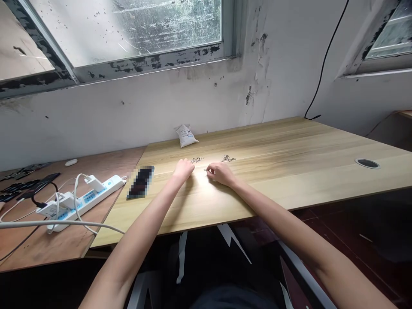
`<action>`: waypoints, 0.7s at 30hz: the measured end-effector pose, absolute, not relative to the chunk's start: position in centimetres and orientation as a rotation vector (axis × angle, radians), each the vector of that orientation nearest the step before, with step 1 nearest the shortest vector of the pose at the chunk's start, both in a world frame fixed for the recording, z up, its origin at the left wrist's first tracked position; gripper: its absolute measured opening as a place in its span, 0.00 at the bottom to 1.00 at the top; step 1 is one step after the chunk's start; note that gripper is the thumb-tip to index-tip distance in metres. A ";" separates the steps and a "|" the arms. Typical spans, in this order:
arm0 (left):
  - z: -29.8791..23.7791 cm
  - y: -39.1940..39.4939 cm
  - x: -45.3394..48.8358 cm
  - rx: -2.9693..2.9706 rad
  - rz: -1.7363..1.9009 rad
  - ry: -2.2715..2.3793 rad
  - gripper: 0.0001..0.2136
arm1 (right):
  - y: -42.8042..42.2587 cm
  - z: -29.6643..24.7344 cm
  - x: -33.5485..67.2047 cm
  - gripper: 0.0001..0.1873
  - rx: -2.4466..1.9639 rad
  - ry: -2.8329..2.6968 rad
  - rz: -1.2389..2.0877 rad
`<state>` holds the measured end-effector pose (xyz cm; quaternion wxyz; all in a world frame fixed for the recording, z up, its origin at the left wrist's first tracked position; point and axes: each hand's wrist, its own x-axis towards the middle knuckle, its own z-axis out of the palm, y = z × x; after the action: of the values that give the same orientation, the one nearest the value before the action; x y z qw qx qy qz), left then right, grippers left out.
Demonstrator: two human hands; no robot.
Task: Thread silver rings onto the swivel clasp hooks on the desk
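Observation:
My left hand [184,169] rests low over the wooden table, close to a small pile of tiny metal pieces [197,159]. Its fingers are bent down and their tips are mostly hidden, so I cannot see what is in them. To its right, my right hand [219,172] is closed in a pinch on a small thin metal piece [206,170] that pokes out to the left of the fingertips. Just behind that hand lies a second pile of small metal pieces [228,158]. The pieces are too small to name.
A white printed packet [186,135] stands by the wall. Left of my arms are a pixelated phone [140,182] and a white power strip [86,201] with plugs and loose cables. A round cable grommet [367,163] is set in the table [289,150] at right.

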<state>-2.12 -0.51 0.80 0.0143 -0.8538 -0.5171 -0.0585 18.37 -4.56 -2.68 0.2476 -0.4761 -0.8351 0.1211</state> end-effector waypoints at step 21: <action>0.2 -6.0 -3.5 -2.679 -1.178 -1.609 0.02 | -5.6 -3.2 15.2 0.12 -0.872 -1.554 1.052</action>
<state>-3.49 -5.98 0.18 -0.0989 -0.7983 -0.4793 -0.3510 15.16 -5.56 -3.20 0.5108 -0.3624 -0.6456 0.4370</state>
